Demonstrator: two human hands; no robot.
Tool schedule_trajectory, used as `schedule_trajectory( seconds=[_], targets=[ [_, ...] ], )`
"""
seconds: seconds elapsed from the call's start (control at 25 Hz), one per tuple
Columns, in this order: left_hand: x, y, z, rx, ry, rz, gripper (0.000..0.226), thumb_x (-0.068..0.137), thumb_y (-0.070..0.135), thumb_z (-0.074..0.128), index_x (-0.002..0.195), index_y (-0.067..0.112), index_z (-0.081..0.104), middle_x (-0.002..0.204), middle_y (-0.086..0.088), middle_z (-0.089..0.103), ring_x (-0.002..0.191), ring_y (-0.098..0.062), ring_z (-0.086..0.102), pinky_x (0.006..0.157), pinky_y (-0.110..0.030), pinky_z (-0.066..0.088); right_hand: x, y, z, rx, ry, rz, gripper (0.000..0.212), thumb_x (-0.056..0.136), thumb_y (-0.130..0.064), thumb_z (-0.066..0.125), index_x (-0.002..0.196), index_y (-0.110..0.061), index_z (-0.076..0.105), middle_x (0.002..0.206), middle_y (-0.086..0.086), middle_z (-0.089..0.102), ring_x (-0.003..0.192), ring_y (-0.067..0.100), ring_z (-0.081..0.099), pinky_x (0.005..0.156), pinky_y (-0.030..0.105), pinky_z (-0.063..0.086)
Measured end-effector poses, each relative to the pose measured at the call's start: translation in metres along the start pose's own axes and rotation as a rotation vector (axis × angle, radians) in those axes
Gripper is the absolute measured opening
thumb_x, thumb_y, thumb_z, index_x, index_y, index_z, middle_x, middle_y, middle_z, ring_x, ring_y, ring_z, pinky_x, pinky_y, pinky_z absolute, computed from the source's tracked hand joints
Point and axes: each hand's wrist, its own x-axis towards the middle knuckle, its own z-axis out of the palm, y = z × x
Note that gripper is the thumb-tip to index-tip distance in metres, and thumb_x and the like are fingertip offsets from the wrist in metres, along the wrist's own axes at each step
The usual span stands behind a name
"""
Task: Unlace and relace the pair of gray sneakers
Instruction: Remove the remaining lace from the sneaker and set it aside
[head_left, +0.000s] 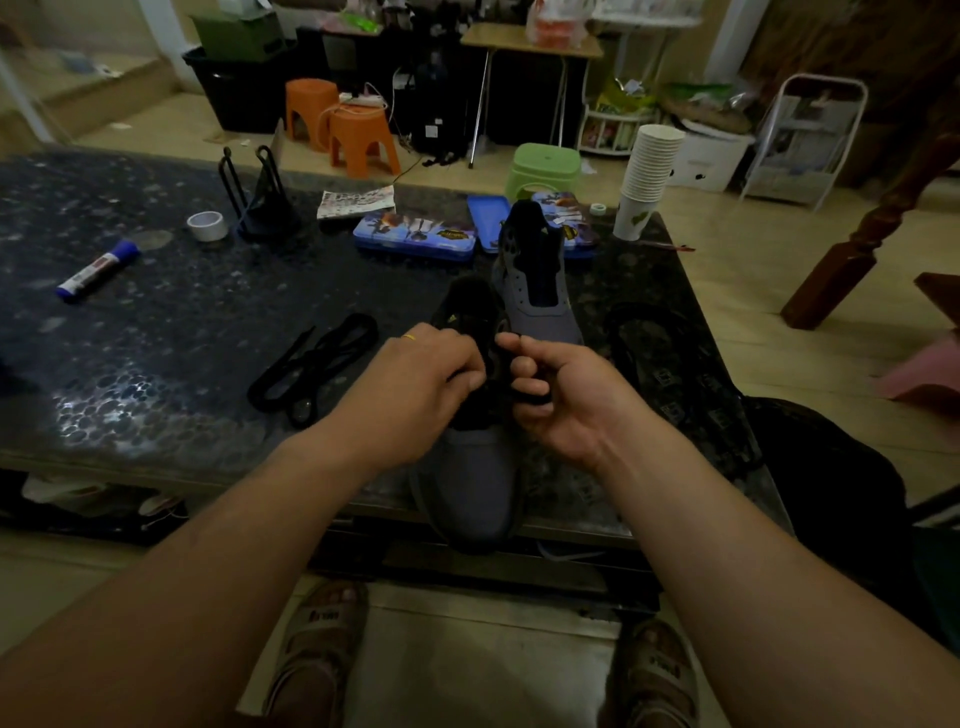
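Around the near sneaker: loose lace left, second sneaker just behind, insole right; bare tabletop beyond the lace.

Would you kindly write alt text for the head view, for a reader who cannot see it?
A left hand holds a gray sneaker at its lacing while the right hand pinches its black lace, at the near edge of a dark table. The other sneaker stands unlaced behind; a loose lace lies left.

This is a cluttered room in a home. Orange plastic stools and a green stool stand on the pale floor near a folding table and a black storage bin.
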Motion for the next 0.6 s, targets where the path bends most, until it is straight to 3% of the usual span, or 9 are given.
schedule_trajectory(
  seconds=[0.2, 0.28, 0.36, 0.48, 0.6],
  targets=[
    [0.011, 0.010, -0.015, -0.278, 0.223, -0.162, 0.011, 0.104, 0.019, 0.057, 0.096, 0.018, 0.063, 0.088, 0.006, 0.068, 0.083, -0.012, 0.063, 0.076, -0.035, 0.050, 0.001, 0.010, 0.003, -0.251, 0.021, -0.041, 0.024, 0.109, -0.018, 0.042, 0.108, -0.010, 0.065, 0.069, 0.002, 0.062, 0.054, 0.013, 0.060, 0.047, 0.020, 0.047],
    [0.015, 0.017, -0.020, -0.413, 0.223, -0.215, 0.013, 0.106, 0.018, 0.054, 0.097, 0.013, 0.062, 0.085, 0.004, 0.071, 0.081, -0.014, 0.068, 0.075, -0.035, 0.055, 0.000, 0.017, 0.011, -0.343, -0.037, -0.062, 0.023, 0.109, -0.020, 0.044, 0.105, -0.011, 0.065, 0.073, 0.004, 0.064, 0.060, 0.014, 0.062, 0.054, 0.022, 0.050],
    [0.018, 0.032, -0.019, -0.530, 0.119, -0.251, 0.015, 0.107, 0.017, 0.052, 0.095, 0.013, 0.060, 0.076, -0.001, 0.070, 0.068, -0.017, 0.068, 0.061, -0.033, 0.056, -0.001, 0.024, 0.018, -0.427, -0.085, -0.106, 0.023, 0.107, -0.018, 0.044, 0.094, -0.014, 0.063, 0.069, 0.000, 0.062, 0.061, 0.012, 0.061, 0.059, 0.025, 0.049],
    [0.018, 0.034, -0.013, -0.391, -0.066, -0.249, 0.021, 0.104, 0.021, 0.054, 0.085, 0.016, 0.061, 0.068, -0.002, 0.068, 0.060, -0.011, 0.062, 0.058, -0.034, 0.051, 0.000, 0.018, 0.015, -0.479, 0.027, -0.111, 0.027, 0.099, -0.007, 0.041, 0.081, -0.013, 0.060, 0.060, -0.001, 0.060, 0.057, 0.014, 0.059, 0.057, 0.027, 0.046],
    [0.016, 0.007, -0.008, -0.188, 0.026, -0.271, 0.011, 0.102, 0.020, 0.053, 0.097, 0.019, 0.063, 0.088, 0.005, 0.063, 0.076, -0.010, 0.058, 0.069, -0.037, 0.048, -0.002, 0.004, -0.011, -0.765, 0.178, -0.061, 0.017, 0.101, -0.010, 0.050, 0.094, -0.005, 0.064, 0.069, 0.007, 0.057, 0.055, 0.019, 0.058, 0.050, 0.027, 0.047]
  ],
)
